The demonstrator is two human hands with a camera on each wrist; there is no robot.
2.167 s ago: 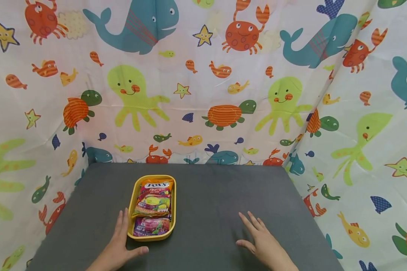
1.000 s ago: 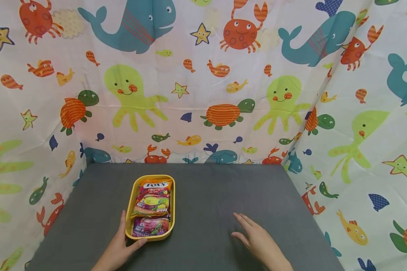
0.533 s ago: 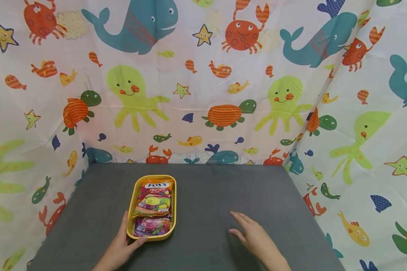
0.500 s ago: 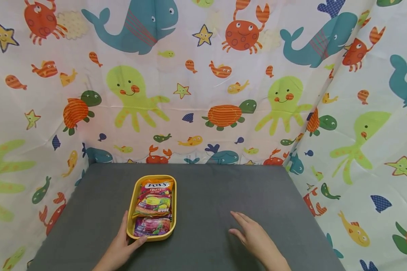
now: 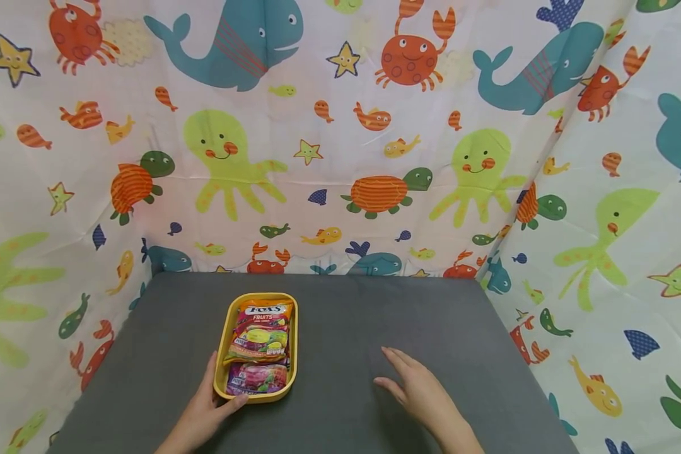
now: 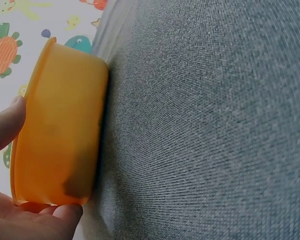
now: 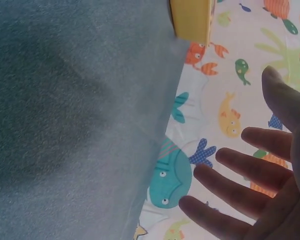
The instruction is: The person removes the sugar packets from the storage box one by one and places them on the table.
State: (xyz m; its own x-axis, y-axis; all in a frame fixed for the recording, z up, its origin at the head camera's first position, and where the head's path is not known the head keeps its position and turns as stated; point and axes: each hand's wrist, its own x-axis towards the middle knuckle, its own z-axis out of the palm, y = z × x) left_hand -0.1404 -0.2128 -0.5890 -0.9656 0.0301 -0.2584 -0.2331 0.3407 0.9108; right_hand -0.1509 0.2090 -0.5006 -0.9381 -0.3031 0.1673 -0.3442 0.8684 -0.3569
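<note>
A yellow plastic tub (image 5: pixel 295 353) with rounded corners sits on the left part of the grey table. Inside lie candy packets: an orange-topped Fox's Fruits packet (image 5: pixel 263 318) at the far end and a purple packet (image 5: pixel 256 378) at the near end. My left hand (image 5: pixel 201 410) holds the tub's near left corner, thumb at the near rim and fingers along the left side. In the left wrist view, thumb and fingers bracket the tub's wall (image 6: pixel 65 125). Right of the tub, my right hand (image 5: pixel 422 391) hovers with spread fingers and nothing in it.
The table's grey cloth (image 5: pixel 352 328) stretches between and beyond the hands. A white curtain (image 5: pixel 329 94) printed with sea animals rises behind the table's far edge and along both sides.
My left hand's thumb has come in against the tub's near rim, and its fingers now grip the corner. The right hand has drifted left toward the tub. The tub stays in place.
</note>
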